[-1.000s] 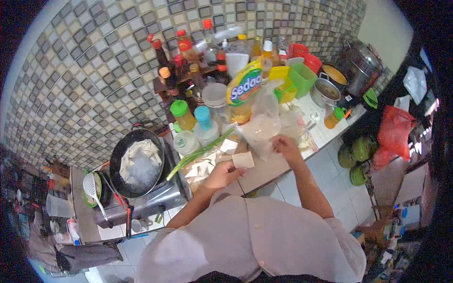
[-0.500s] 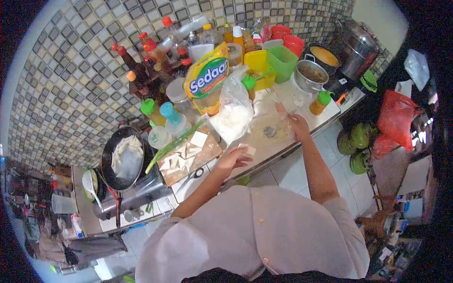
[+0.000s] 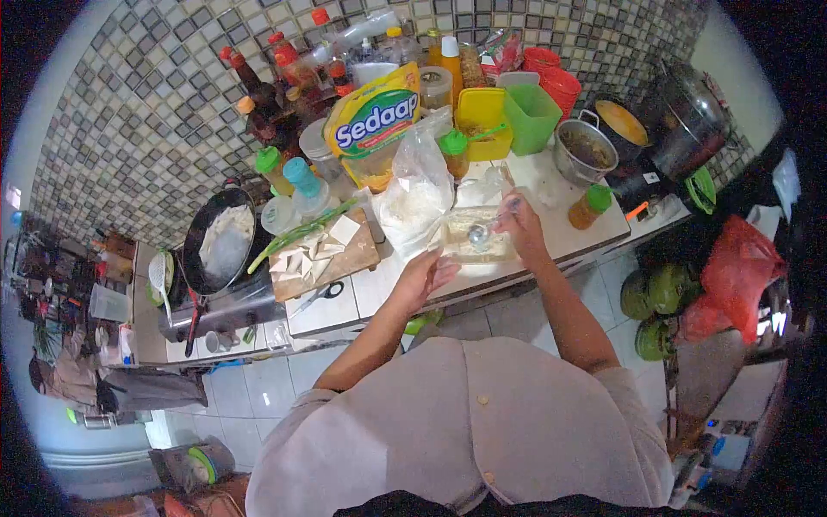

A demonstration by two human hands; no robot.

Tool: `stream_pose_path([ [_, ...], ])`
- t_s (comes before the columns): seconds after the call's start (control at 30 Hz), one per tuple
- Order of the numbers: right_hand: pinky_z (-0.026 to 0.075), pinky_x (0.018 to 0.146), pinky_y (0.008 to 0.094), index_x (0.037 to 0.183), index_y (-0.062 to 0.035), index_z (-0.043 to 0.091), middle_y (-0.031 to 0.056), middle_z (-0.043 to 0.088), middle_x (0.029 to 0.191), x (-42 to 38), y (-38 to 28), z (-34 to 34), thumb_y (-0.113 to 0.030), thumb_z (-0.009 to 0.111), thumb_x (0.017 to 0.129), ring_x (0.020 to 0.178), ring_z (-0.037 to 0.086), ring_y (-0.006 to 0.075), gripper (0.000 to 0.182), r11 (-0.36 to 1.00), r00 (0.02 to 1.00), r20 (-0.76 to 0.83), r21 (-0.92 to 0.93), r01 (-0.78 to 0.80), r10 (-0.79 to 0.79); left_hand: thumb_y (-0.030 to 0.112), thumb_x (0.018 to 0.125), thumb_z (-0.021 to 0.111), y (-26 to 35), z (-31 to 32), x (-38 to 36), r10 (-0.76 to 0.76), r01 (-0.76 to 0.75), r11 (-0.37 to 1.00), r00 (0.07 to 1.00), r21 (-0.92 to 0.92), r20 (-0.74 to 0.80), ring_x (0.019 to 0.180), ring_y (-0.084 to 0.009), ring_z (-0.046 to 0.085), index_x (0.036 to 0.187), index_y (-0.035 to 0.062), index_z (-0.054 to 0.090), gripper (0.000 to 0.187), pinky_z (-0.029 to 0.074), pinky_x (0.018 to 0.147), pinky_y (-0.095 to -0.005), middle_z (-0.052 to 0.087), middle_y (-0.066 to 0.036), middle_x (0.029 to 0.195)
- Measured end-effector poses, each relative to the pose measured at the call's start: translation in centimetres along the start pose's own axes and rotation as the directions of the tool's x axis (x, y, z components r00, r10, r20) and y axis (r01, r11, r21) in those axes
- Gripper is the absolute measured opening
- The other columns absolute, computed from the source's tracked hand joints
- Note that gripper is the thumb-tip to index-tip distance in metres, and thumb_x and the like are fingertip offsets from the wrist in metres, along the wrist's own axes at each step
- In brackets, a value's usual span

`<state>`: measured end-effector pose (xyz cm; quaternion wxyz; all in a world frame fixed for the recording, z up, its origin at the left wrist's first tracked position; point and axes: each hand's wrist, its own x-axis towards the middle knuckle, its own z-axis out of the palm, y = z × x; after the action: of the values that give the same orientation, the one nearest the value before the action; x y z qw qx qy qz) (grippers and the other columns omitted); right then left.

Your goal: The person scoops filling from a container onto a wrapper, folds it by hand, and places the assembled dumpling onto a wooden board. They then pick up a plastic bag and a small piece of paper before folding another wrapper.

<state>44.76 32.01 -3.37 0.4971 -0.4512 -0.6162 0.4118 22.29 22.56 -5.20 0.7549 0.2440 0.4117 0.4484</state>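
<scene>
My left hand (image 3: 424, 281) is beside the near left corner of a clear rectangular container (image 3: 500, 257), its fingers curled around something I cannot make out. At the container's right side, my right hand (image 3: 523, 231) is closed on a spoon, with the round metal bowl (image 3: 478, 233) down inside the container. A clear bag of white powder (image 3: 412, 207) stands just behind my left hand. On a wooden board (image 3: 362, 252) to the left lie several cut white pieces (image 3: 301, 262), a white square (image 3: 344, 229) and green stalks (image 3: 297, 235).
Scissors (image 3: 320, 294) lie in front of the board. At the left is a black pan (image 3: 217, 243) with white food. Behind stand bottles, a yellow Sedaap pack (image 3: 375, 125) and a green container (image 3: 530, 119). An orange-filled bottle (image 3: 589, 207) and a metal pot (image 3: 586, 152) are at the right.
The view has shifted a little. My right hand's fingers have come together around the spoon, and the white piece seen at my left fingertips is no longer clearly visible.
</scene>
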Motion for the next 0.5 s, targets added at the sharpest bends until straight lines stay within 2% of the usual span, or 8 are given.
stream_pose_path([
  [0.03,0.048,0.06,0.027,0.093,-0.0022,0.054,0.0028,0.055,0.074,0.0,-1.1,-0.1,-0.022,0.049,0.094,0.063,0.058,0.0131,0.02,0.972,0.995,-0.079,0.23,-0.046,0.066,0.031,0.094,0.051,0.1,0.3,0.2,0.016,-0.017,0.997,1.0,-0.071,-0.016,0.096,-0.0221,0.062,0.118,0.0001,0.047,0.039,0.052,0.082,-0.0308,0.057,-0.009,0.108],
  [0.07,0.048,0.06,0.027,0.093,-0.0022,0.054,0.0028,0.055,0.074,-0.1,-1.5,-0.8,-0.022,0.049,0.094,0.063,0.058,0.0131,0.02,0.972,0.996,-0.07,0.231,-0.039,0.056,0.028,0.095,0.05,0.3,0.7,0.3,0.034,-0.038,0.989,0.999,-0.14,-0.032,0.095,-0.0241,0.063,0.118,-0.0012,0.045,0.037,0.054,0.082,-0.0314,0.057,-0.01,0.106],
  [0.17,0.049,0.066,0.0402,0.097,0.0021,0.054,0.0161,0.059,0.077,-1.6,-3.7,-2.6,-0.026,0.042,0.097,0.066,0.063,0.0254,0.03,0.959,0.989,-0.113,-0.276,0.064,-0.099,0.025,0.095,0.049,0.3,1.3,0.3,0.02,-0.033,0.977,0.998,-0.212,-0.062,0.095,-0.0274,0.064,0.117,-0.0022,0.044,0.036,0.054,0.083,-0.0329,0.057,-0.011,0.106],
  [0.2,0.049,0.066,0.0402,0.097,0.0021,0.054,0.0161,0.059,0.077,-2.1,-3.5,-2.9,-0.026,0.042,0.097,0.066,0.063,0.0254,0.03,0.959,0.988,-0.112,-0.274,0.069,-0.103,0.025,0.095,0.049,0.3,1.4,0.4,0.025,-0.038,0.977,0.998,-0.21,-0.063,0.095,-0.0274,0.064,0.117,-0.0022,0.044,0.036,0.054,0.083,-0.0329,0.057,-0.011,0.106],
  [0.27,0.048,0.063,0.0343,0.092,-0.0026,0.054,0.011,0.059,0.075,-3.3,-2.5,-3.6,-0.028,0.039,0.098,0.066,0.061,0.0209,0.03,0.766,0.92,0.007,-0.552,0.33,-0.392,0.025,0.096,0.047,0.0,1.5,0.4,0.017,-0.037,0.967,0.997,-0.251,-0.081,0.095,-0.0274,0.063,0.12,-0.003,0.043,0.037,0.055,0.082,-0.0335,0.056,-0.012,0.109],
  [0.4,0.047,0.065,0.0347,0.093,-0.0023,0.054,0.0112,0.059,0.075,-5.5,-0.3,-3.7,-0.028,0.038,0.098,0.067,0.061,0.0229,0.031,0.814,0.958,-0.02,-0.532,0.233,-0.288,0.025,0.096,0.045,0.0,1.7,0.5,0.008,-0.035,0.966,0.994,-0.258,-0.106,0.098,-0.031,0.062,0.124,-0.0037,0.04,0.04,0.053,0.086,-0.0369,0.055,-0.013,0.113],
  [0.47,0.049,0.064,0.0378,0.088,-0.0003,0.055,0.0134,0.059,0.079,-5.7,-0.2,-3.6,-0.025,0.041,0.096,0.07,0.064,0.0256,0.03,0.968,0.987,-0.136,-0.247,0.05,-0.086,0.024,0.097,0.043,0.2,1.5,0.6,-0.034,0.019,0.942,0.999,-0.336,-0.038,0.102,-0.0356,0.06,0.127,-0.0043,0.037,0.042,0.05,0.091,-0.0409,0.053,-0.016,0.118],
  [0.5,0.049,0.064,0.0378,0.088,-0.0003,0.055,0.0134,0.059,0.079,-5.6,0.0,-3.7,-0.025,0.041,0.096,0.07,0.064,0.0256,0.03,0.968,0.987,-0.135,-0.245,0.048,-0.083,0.024,0.097,0.043,0.2,1.2,0.8,-0.036,0.02,0.942,0.998,-0.336,-0.042,0.102,-0.0356,0.06,0.127,-0.0043,0.037,0.042,0.05,0.091,-0.0409,0.053,-0.016,0.118],
])
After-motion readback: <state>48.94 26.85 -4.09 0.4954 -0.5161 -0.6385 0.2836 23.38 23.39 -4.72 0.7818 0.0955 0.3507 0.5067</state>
